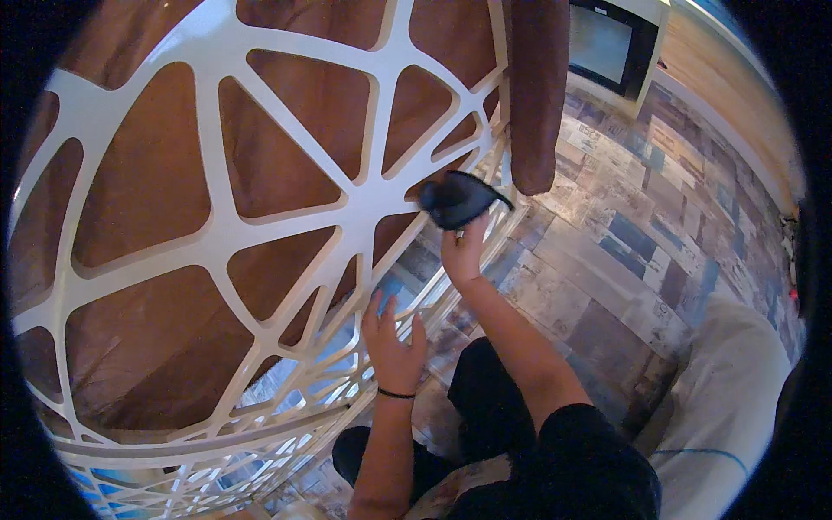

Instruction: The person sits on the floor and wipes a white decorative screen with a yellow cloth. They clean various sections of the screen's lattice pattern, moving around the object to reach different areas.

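My right hand [465,250] is closed around a dark, blurred tool [460,199] with a flat, pointed base, perhaps a small sander; its exact kind cannot be told. The tool is in front of a large white openwork lattice panel [354,211], close to its right side. Lower down, my left hand [393,341], with a dark band at the wrist, is raised with fingers spread beside the panel's lower bars and holds nothing. Whether its fingertips touch the bars cannot be told.
Brown fabric [279,156] lies behind the lattice, and a brown padded upright [534,97] stands at its right. A light cabinet with a dark glass front [601,45] is at the top right. Patterned floor [585,260] and pale cloth-covered furniture [721,383] are on the right.
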